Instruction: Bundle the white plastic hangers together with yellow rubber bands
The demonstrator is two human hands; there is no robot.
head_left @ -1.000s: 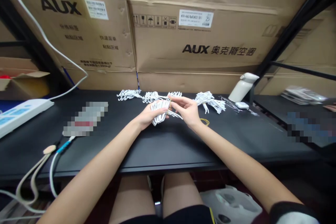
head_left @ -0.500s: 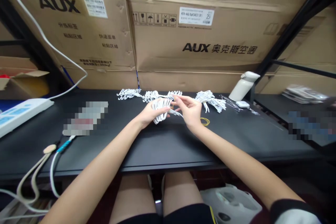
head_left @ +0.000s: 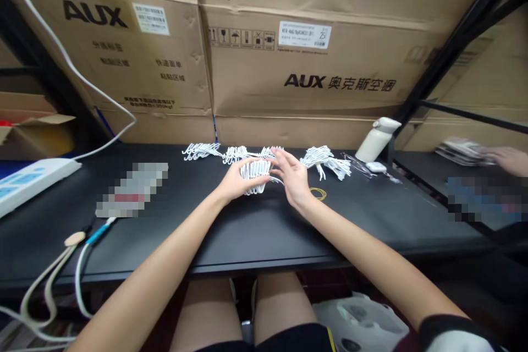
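My left hand is closed around a bundle of white hooks, thumb in front and fingers behind. The hooks lie side by side, their curved ends facing me. My right hand is at the bundle's right end, fingers bent and pinching what looks like a thin yellow rubber band, mostly hidden by the fingers. White stems stick out between the two hands. Behind them, more white hooks lie in bunches along the back of the table, with another pile on the right. Loose yellow rubber bands rest beside my right wrist.
Large cardboard boxes stand behind the black table. A white bottle and a small white case are at the back right. At left are a power strip and a blurred-out device with a cable. Another person's hand reaches in at far right.
My right hand has shifted slightly left and turned against the end of the hook bundle, which my left hand still holds. Another person's hand has come into view at far right.
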